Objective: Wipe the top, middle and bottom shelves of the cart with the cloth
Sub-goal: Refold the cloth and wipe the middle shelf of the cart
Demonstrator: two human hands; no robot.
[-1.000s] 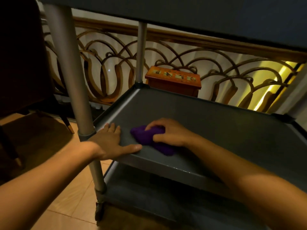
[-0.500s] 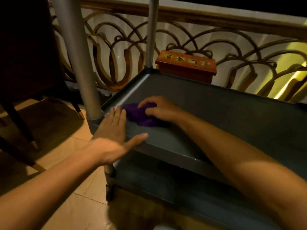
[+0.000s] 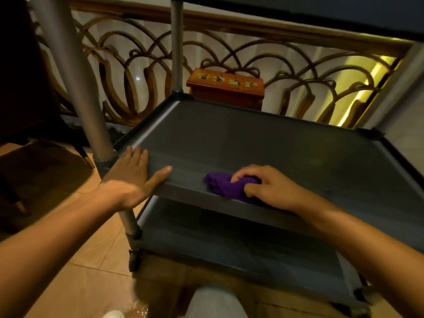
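The dark grey cart stands in front of me with three levels. Its middle shelf (image 3: pixel 263 138) fills the centre, the bottom shelf (image 3: pixel 229 244) lies below it, and the underside of the top shelf (image 3: pixel 321 10) runs along the upper edge. A bunched purple cloth (image 3: pixel 223 185) lies on the middle shelf near its front rim. My right hand (image 3: pixel 263 185) presses down on the cloth and grips it. My left hand (image 3: pixel 134 173) rests flat with spread fingers on the shelf's front left corner, beside the grey post (image 3: pixel 75 76).
A carved wooden box (image 3: pixel 226 88) sits behind the cart against an ornate curved railing (image 3: pixel 252 53). A dark chair's legs (image 3: pixel 85 154) stand on the tiled floor at the left. A caster wheel (image 3: pixel 135 258) sits under the front left post. My knee (image 3: pixel 213 304) shows at the bottom.
My right hand has slid the cloth from the shelf's far left to the right along the front rim. My left hand stays on the front left corner.
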